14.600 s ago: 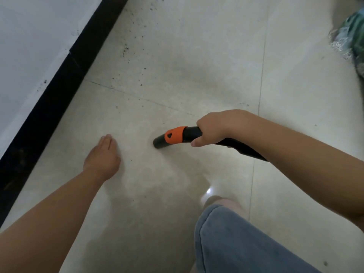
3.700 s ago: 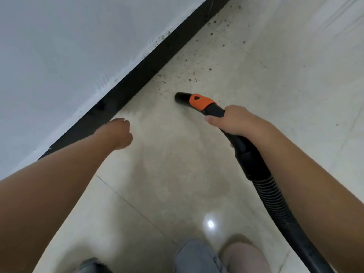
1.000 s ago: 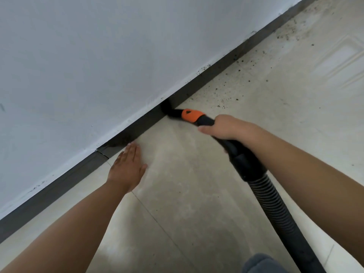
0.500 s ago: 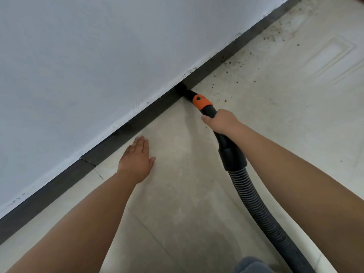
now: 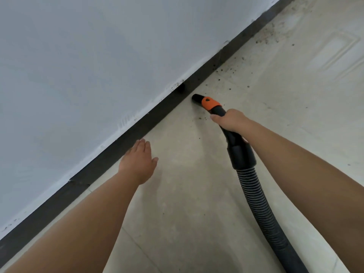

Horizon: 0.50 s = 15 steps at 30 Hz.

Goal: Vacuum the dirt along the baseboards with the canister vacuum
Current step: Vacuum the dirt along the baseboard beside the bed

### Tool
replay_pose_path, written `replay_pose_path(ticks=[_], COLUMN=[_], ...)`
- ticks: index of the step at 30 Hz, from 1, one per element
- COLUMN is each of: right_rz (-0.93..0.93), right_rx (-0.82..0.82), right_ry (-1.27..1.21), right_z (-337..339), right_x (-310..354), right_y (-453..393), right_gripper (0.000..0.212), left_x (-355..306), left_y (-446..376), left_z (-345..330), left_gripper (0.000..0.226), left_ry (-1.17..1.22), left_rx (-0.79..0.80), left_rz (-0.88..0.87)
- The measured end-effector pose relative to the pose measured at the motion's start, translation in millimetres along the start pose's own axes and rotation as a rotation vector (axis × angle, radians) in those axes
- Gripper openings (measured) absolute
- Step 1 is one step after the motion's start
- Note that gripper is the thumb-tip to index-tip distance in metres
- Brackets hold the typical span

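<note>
Nozzle (image 5: 197, 98) sits low by the baseboard (image 5: 137, 125), possibly just off it; dirt (image 5: 226, 70) lies ahead. I judge the rigid handle the place to hold; the ribbed hose (image 5: 256, 194) will flex and drag. My right hand (image 5: 230, 120) grips the handle; left hand (image 5: 139, 160) rests flat, fingers straight, on floor (image 5: 197, 194).

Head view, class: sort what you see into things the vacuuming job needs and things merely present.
Part of the job:
vacuum nozzle
hose
right hand gripping the handle
dirt specks
baseboard

Merely there:
left hand, flat on the floor
white wall
floor tiles
</note>
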State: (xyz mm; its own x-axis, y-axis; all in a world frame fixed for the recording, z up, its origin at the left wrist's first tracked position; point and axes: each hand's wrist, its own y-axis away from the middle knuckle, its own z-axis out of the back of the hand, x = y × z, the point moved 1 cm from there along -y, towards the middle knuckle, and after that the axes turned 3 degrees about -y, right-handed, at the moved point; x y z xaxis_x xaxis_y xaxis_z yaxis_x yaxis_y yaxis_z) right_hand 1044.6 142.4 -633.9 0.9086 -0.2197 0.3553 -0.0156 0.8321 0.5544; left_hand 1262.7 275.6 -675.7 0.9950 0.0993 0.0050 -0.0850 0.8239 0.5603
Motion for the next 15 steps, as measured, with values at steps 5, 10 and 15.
replay_pose_path(ticks=[5, 10, 15], right_rz=[0.134, 0.225, 0.241], right_rx=[0.12, 0.21, 0.205], right_ry=[0.157, 0.175, 0.139], right_z=[-1, -25, -30], right_x=[20, 42, 45], right_y=[14, 34, 38], right_gripper=[0.051, 0.052, 0.048], left_x=[0, 2, 3], left_y=[-2, 0, -10], left_z=[-14, -33, -33], left_gripper=[0.062, 0.062, 0.06], left_ry=[-0.027, 0.004, -0.012], left_rx=[0.08, 0.166, 0.186], left_rz=[0.017, 0.033, 0.016])
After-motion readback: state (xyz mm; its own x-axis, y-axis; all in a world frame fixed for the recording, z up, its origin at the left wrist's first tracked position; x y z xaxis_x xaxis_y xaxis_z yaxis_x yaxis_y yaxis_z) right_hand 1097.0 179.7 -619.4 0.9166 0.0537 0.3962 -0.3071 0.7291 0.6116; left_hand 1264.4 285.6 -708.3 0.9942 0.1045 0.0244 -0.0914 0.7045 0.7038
